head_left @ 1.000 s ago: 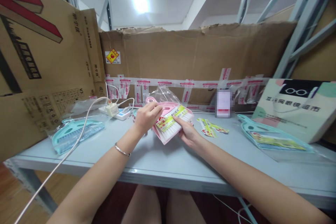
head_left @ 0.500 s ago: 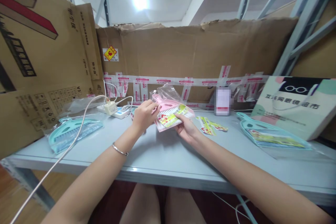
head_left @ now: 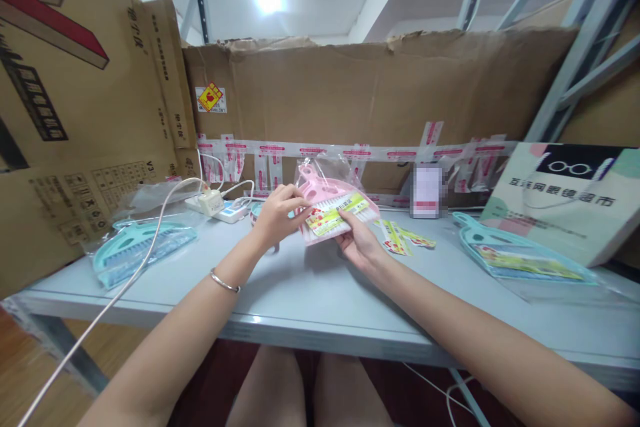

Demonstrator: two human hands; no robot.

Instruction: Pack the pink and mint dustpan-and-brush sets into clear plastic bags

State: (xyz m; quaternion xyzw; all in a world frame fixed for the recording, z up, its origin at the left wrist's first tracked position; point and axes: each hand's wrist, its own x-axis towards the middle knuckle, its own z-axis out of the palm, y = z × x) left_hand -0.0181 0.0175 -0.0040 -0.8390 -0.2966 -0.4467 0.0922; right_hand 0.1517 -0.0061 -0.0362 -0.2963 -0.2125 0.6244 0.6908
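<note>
A pink dustpan [head_left: 327, 188] with a white-bristled brush is in a clear plastic bag, raised a little over the table and tilted toward me. Across its bristles lies a yellow-green label card [head_left: 333, 215] with red pictures. My right hand [head_left: 361, 240] grips the lower right edge, thumb on the card and fingers underneath. At the left edge, my left hand [head_left: 280, 215] has its fingers bent and its thumb and fingertips closed on the dustpan's side by the card's end. Exactly what those fingertips pinch is partly hidden.
Loose label cards [head_left: 397, 238] lie right of my hands. Bagged teal dustpans rest at left [head_left: 143, 250] and right [head_left: 525, 253]. A phone [head_left: 426, 192] leans against the cardboard [head_left: 320, 93]. A power strip [head_left: 233, 211], white cable [head_left: 145, 247] and paper bag [head_left: 560, 207] are nearby.
The pink dustpan has shifted slightly right and turned more toward me. My left fingers have straightened a little at its left edge; my right hand keeps its grip.
</note>
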